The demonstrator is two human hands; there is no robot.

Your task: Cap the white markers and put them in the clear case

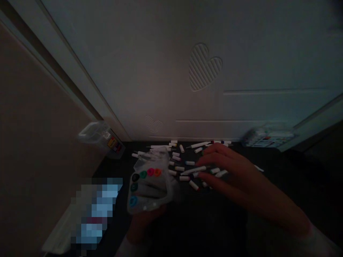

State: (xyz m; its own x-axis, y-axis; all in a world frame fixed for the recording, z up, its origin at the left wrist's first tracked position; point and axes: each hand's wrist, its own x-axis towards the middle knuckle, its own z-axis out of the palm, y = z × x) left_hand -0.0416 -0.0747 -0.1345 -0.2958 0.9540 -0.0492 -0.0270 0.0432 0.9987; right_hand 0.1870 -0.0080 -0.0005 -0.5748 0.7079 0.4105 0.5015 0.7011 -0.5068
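My left hand grips a clear plastic marker case from below, its fingers mostly hidden under it. Several markers stand in the case with coloured ends showing: black, green, pink, orange and blue. My right hand reaches over loose markers on the dark surface, thumb and fingers apart. A white marker lies by its fingertips; whether they touch it is unclear in the dim light. Loose caps, such as a white one, are scattered around the uncapped markers.
An upright clear plastic box with its lid raised stands at the left. Another clear packed case sits at the back right. A pixelated bright screen is at lower left. Behind stands a pale panel with embossed hearts.
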